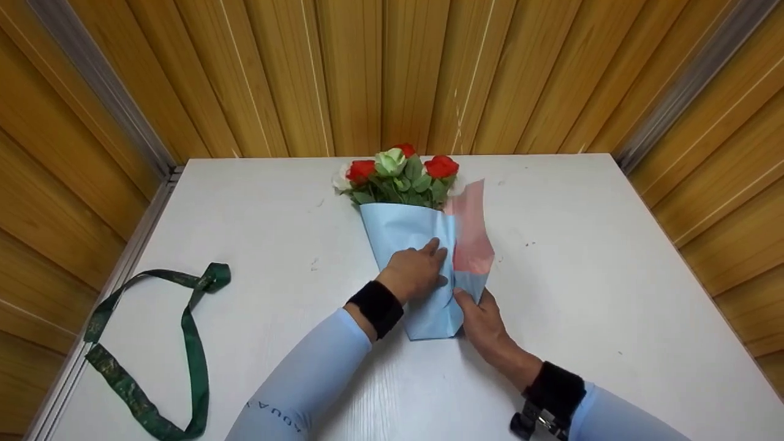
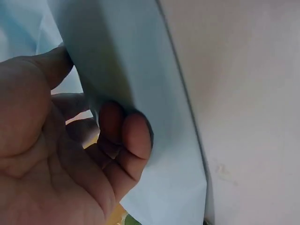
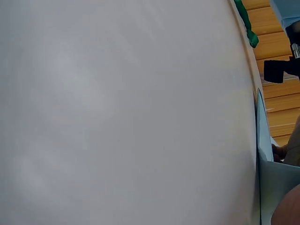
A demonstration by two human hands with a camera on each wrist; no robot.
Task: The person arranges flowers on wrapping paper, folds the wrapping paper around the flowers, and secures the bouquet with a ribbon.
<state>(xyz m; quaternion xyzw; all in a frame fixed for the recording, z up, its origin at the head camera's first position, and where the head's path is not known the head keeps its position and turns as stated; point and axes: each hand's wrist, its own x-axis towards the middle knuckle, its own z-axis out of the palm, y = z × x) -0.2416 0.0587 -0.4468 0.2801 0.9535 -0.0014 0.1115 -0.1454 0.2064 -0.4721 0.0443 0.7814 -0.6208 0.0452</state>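
Observation:
A bouquet of red, white and pale green roses (image 1: 398, 168) lies on the white table, its stems hidden in blue wrapping paper (image 1: 398, 229). The right flap shows a pink inner side (image 1: 471, 229). My left hand (image 1: 410, 274) reaches across the front of the wrap, index and middle fingers extended against the paper. In the left wrist view, two bent fingers (image 2: 136, 136) lie in front of blue paper (image 2: 154, 103). My right hand (image 1: 487, 321) holds the wrap's lower right edge, thumb in front; in its wrist view only a bit of that hand (image 3: 288, 211) shows.
A dark green ribbon (image 1: 196, 355) lies in a loose loop at the table's left side. Wood-panelled walls (image 1: 416, 73) enclose the back and both sides of the table (image 1: 612, 275).

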